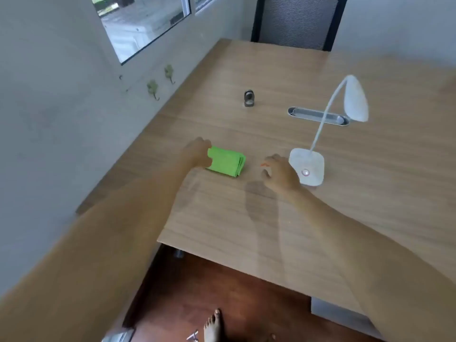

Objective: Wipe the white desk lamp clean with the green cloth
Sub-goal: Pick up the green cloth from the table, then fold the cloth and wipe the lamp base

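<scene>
A folded green cloth lies flat on the wooden desk. My left hand touches its left edge, with the fingers curled around that edge. The white desk lamp stands to the right on a square base with a round button; its bent neck rises to an oval head. My right hand hovers between the cloth and the lamp base, fingers loosely apart, holding nothing, just left of the base.
A small dark metal object stands further back on the desk. A grey oval cable slot is set into the desk behind the lamp. A wall with hooks runs along the left; a dark chair stands at the far end.
</scene>
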### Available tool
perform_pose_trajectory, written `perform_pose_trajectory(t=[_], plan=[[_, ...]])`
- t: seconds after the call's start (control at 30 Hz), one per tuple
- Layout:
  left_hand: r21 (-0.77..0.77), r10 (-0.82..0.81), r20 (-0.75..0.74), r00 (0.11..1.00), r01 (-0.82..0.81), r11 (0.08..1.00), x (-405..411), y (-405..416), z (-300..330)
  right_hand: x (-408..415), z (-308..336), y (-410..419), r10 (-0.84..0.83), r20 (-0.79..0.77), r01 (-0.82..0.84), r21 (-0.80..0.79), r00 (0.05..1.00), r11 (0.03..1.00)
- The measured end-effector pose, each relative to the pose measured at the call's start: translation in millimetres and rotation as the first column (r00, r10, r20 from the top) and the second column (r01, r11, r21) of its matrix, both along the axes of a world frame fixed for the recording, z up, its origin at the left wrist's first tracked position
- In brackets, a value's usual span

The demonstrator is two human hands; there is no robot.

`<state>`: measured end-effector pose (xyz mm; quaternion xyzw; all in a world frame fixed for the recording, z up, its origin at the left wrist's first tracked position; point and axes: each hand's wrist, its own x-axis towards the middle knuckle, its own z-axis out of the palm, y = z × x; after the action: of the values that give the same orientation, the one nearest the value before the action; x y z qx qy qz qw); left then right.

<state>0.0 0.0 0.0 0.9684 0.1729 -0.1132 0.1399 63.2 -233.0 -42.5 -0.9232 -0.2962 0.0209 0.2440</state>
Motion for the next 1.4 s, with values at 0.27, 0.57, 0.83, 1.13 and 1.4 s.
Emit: perform_pose_trajectory(t=[0.27, 0.57, 0.83, 1.13, 1.4], plan=[[0.068, -0.163, 0.026, 0.986, 0.161, 0.985, -9, 48, -59, 0, -39, 61, 0.295, -0.042, -0.297, -0.221, 0.955, 0.929], [0.116, -0.236, 0.211, 0.949, 0.215, 0.97, 0, 56, -88, 1, -53, 69, 0.13, -0.028, -0.131, -0.023, 0.991, 0.991], [0.023, -0.159, 0.224, 0.962, 0.157, 0.987, 1, 42, -65, 0, -30, 70, -0.073, -0.329, 0.162, 0.253, 0.942, 0.954], [-0.428, -0.011, -0.018, 1.0, 0.002, 0.904, 1, -10, -14, -4, 9, 23, -0.117, -0.834, 0.747, 0.411, 0.54, 0.522], [-0.852, 0.167, -0.179, 0.97, -0.238, 0.467, 2, -102, -23, -33, 5, -49, 0.431, -0.785, 0.867, 0.498, 0.446, 0.009]])
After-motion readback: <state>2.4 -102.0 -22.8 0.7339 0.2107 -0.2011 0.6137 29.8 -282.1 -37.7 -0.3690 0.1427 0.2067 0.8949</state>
